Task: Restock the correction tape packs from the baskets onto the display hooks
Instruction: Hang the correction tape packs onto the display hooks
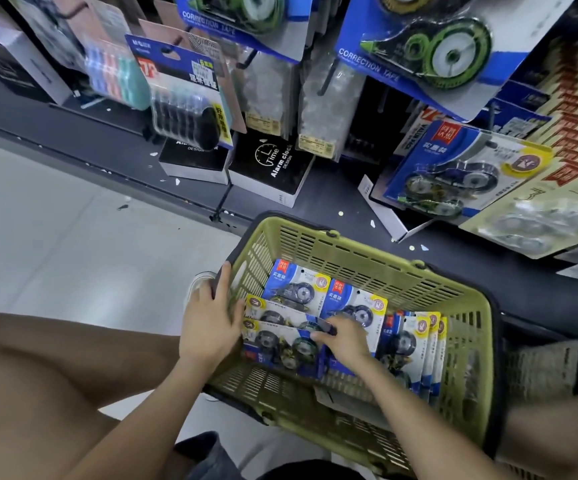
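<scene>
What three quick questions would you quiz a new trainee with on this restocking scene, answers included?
1. True or false: the green basket is empty.
2. Which hand pinches a pack in the basket: A left, B right?
3. Fill in: the black box beyond the basket reads "Alarm ____".
Key: 1 false, several packs lie in it. 2 B, the right hand. 3 clock.
</scene>
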A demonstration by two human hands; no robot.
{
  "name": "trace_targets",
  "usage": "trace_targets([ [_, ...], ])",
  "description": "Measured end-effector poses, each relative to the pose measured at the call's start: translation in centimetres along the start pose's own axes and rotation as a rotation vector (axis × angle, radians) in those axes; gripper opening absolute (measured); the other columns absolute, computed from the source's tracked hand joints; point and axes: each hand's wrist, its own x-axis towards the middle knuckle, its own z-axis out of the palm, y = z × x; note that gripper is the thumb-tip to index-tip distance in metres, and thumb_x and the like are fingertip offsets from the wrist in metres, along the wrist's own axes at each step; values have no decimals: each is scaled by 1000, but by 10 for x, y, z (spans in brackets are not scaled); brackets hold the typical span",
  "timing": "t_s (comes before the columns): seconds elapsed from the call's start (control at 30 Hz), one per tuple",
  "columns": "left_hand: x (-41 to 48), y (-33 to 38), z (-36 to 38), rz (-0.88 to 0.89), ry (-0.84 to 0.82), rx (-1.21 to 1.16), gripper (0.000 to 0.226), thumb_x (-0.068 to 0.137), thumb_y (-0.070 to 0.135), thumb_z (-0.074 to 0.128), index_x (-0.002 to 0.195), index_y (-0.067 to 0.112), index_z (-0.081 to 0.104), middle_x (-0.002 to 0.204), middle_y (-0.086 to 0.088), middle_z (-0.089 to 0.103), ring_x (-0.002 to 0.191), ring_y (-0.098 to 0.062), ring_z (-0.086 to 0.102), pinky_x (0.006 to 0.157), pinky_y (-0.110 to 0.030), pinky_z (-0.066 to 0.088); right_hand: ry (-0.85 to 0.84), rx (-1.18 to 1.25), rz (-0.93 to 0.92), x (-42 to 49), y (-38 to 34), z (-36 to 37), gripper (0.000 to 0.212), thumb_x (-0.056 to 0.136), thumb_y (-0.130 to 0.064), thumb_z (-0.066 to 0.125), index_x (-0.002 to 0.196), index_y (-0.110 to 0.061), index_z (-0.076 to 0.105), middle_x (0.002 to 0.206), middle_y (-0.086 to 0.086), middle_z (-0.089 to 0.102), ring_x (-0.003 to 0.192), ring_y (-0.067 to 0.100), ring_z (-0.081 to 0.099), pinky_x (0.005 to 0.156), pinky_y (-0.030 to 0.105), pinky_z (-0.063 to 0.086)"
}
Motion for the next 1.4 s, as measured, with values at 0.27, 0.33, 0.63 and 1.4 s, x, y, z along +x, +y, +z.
trace_targets([
  [0.27, 1, -2, 3, -3, 13, -17, 71, 94, 50, 36, 157, 23, 19, 122, -18, 54, 105, -34, 55, 83, -45, 50, 61, 320, -76, -26, 12, -24, 17, 96, -29, 61, 110, -19, 60, 95, -4, 66, 86, 12, 60, 70, 26, 43],
  [0.33, 1, -3, 3, -10, 5, -25, 72, 93, 55, 31, 156, 22, 21, 123, -18, 54, 107, -36, 55, 85, -46, 50, 103, 523, -28, -33, 14, -46, 7, 96, -22, 62, 100, -17, 61, 92, -2, 67, 87, 18, 65, 67, 24, 47],
  [0.63, 3, 71, -22, -11, -81, -575, 87, 79, 76, 41, 137, 12, 51, 139, -6, 57, 127, -22, 53, 108, -42, 41, 219, 1307, -56, -41, -13, -94, 87, 42, -55, 92, 109, -8, 63, 91, 5, 76, 71, 16, 72, 57, 26, 57],
  [1.4, 3, 68, -25, -417, -80, -1300, 40, 88, 13, 71, 123, 15, 52, 107, -3, 69, 96, -25, 71, 77, -39, 59, -490, 122, 247, -63, 72, 3, 34, 94, -28, 65, 126, -16, 61, 124, 3, 61, 115, 20, 58, 96, 30, 45],
])
